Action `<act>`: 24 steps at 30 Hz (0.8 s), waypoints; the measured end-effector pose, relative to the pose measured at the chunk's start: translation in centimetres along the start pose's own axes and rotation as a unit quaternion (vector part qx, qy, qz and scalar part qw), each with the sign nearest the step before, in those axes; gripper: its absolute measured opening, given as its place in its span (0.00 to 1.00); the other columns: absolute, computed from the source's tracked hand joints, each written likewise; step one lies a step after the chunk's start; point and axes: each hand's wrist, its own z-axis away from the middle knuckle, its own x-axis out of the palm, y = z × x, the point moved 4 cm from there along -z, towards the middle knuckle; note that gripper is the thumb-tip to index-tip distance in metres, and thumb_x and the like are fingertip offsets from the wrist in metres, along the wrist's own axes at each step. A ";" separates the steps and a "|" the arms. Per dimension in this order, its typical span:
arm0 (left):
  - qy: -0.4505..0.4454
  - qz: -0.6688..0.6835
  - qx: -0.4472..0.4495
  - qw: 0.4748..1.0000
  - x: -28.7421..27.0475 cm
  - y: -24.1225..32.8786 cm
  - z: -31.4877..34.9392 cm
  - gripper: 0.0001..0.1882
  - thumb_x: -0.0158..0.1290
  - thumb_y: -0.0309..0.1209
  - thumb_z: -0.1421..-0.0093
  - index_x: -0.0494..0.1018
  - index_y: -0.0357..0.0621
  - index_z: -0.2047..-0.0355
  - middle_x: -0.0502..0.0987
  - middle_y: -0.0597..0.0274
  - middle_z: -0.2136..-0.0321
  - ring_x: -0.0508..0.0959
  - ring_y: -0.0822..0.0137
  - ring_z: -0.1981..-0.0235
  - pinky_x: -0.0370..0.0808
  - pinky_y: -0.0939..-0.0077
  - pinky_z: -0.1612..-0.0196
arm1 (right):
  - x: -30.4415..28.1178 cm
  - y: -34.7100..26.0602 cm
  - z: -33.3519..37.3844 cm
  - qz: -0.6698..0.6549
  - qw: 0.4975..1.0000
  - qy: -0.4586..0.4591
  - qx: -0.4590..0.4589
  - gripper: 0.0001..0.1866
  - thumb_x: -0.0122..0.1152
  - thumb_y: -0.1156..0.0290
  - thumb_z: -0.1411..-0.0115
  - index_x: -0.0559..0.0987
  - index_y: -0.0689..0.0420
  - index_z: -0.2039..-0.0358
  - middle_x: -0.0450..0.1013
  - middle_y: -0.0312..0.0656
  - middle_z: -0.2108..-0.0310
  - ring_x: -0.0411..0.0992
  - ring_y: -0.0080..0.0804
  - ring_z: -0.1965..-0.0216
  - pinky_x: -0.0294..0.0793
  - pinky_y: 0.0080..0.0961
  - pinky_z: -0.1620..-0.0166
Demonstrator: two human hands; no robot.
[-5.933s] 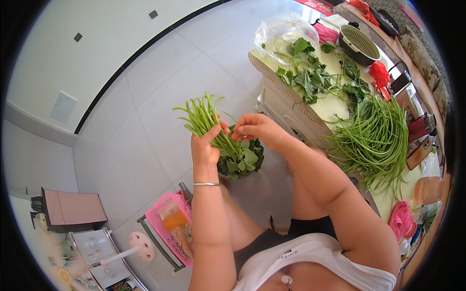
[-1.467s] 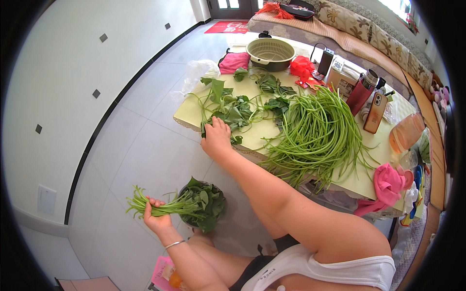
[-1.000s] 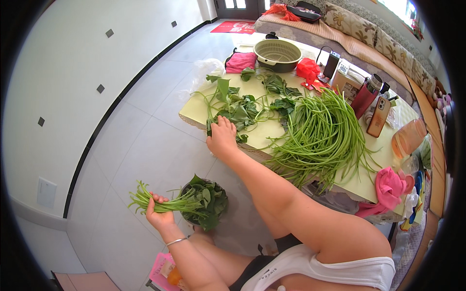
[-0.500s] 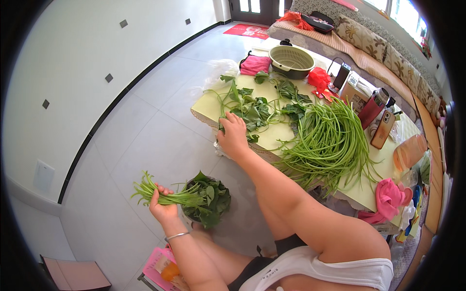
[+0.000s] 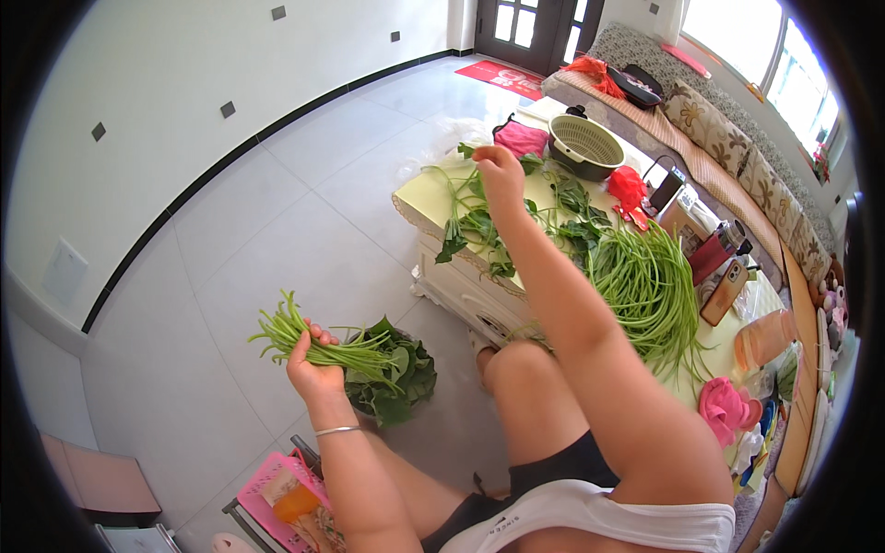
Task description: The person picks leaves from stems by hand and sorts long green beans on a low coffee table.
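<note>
My left hand (image 5: 316, 359) is wrapped round a bunch of green leaf stalks (image 5: 284, 334), held level over the floor. Just beside it, a dark round container heaped with green leaves (image 5: 398, 380) stands on the floor; the bunch overlaps its edge. My right hand (image 5: 501, 175) is raised over the far left part of the table, its fingers closed in a pinch with a leafy green stem (image 5: 467, 150) at the tips. Below it lie tangled leafy vines (image 5: 479, 224), some hanging over the table edge. A large pile of long bare green stalks (image 5: 645, 293) covers the table's middle.
On the table (image 5: 412, 196) stand a green colander (image 5: 587, 146), a pink cloth (image 5: 522, 138), a red bag (image 5: 628, 188), a dark red flask (image 5: 717, 251), a phone (image 5: 725, 293) and a jar (image 5: 765, 339). A pink basket (image 5: 267, 488) sits by my left forearm.
My right hand has risen from the near left table edge to above the vines, and its fingers have closed. My left hand still holds the bunch. The view has shifted.
</note>
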 end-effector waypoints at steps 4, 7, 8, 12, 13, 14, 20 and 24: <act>0.008 -0.002 0.006 1.000 -0.1 0.3 -0.2 0.11 0.48 0.25 0.44 0.68 0.38 0.59 0.70 0.62 0.73 0.68 0.67 0.73 0.64 0.72 0.66 | 4.6 1.6 -3.2 0.187 0.963 -0.189 -0.041 0.17 0.57 0.70 0.49 0.77 0.61 0.58 0.75 0.47 0.60 0.72 0.35 0.56 0.70 0.27 0.54; 0.010 -0.007 0.010 1.000 0.3 0.2 -0.2 0.12 0.49 0.25 0.44 0.68 0.37 0.59 0.70 0.61 0.73 0.68 0.67 0.73 0.64 0.72 0.66 | 6.3 3.8 -4.3 0.295 0.914 -0.270 -0.070 0.20 0.61 0.62 0.50 0.78 0.56 0.57 0.74 0.48 0.56 0.71 0.44 0.53 0.69 0.35 0.50; 0.013 -0.004 0.009 1.000 0.2 0.3 -0.2 0.12 0.49 0.25 0.44 0.68 0.37 0.59 0.70 0.61 0.73 0.68 0.67 0.73 0.64 0.72 0.66 | 7.1 4.4 -4.3 0.300 0.908 -0.286 -0.068 0.21 0.61 0.60 0.50 0.78 0.55 0.56 0.74 0.48 0.56 0.71 0.44 0.53 0.69 0.34 0.50; 0.018 0.000 0.012 1.000 0.3 0.7 -0.2 0.13 0.49 0.25 0.45 0.68 0.37 0.59 0.70 0.60 0.73 0.68 0.67 0.73 0.65 0.72 0.66 | 10.2 7.6 -5.1 0.288 0.902 -0.318 -0.055 0.25 0.58 0.48 0.49 0.78 0.49 0.55 0.74 0.47 0.55 0.68 0.45 0.50 0.63 0.37 0.45; 0.021 -0.002 0.014 1.000 0.2 0.7 -0.2 0.13 0.49 0.25 0.45 0.68 0.37 0.59 0.70 0.60 0.73 0.68 0.67 0.73 0.65 0.72 0.66 | 10.8 8.2 -5.2 0.295 0.902 -0.311 -0.058 0.26 0.56 0.46 0.48 0.79 0.49 0.55 0.74 0.46 0.55 0.68 0.45 0.49 0.62 0.39 0.44; 0.020 -0.003 0.015 1.000 0.3 0.8 -0.2 0.13 0.49 0.24 0.45 0.68 0.36 0.59 0.70 0.59 0.73 0.68 0.66 0.73 0.65 0.72 0.66 | 11.4 8.7 -5.4 0.302 0.901 -0.305 -0.060 0.26 0.55 0.44 0.48 0.79 0.48 0.55 0.74 0.46 0.55 0.67 0.45 0.48 0.60 0.40 0.42; 0.018 -0.017 0.026 0.999 0.6 1.2 -0.4 0.13 0.49 0.25 0.45 0.68 0.36 0.59 0.70 0.59 0.73 0.68 0.66 0.73 0.65 0.71 0.66 | 11.8 11.5 -6.3 0.339 0.845 -0.410 0.063 0.27 0.50 0.43 0.45 0.79 0.50 0.55 0.74 0.43 0.54 0.67 0.41 0.48 0.59 0.39 0.44; 0.019 -0.020 0.024 0.999 0.6 1.3 -0.3 0.13 0.49 0.25 0.45 0.68 0.35 0.59 0.70 0.59 0.73 0.68 0.66 0.73 0.65 0.71 0.66 | 10.0 11.2 -6.6 0.336 0.840 -0.425 0.024 0.19 0.54 0.58 0.41 0.77 0.59 0.56 0.75 0.47 0.57 0.72 0.38 0.54 0.67 0.29 0.50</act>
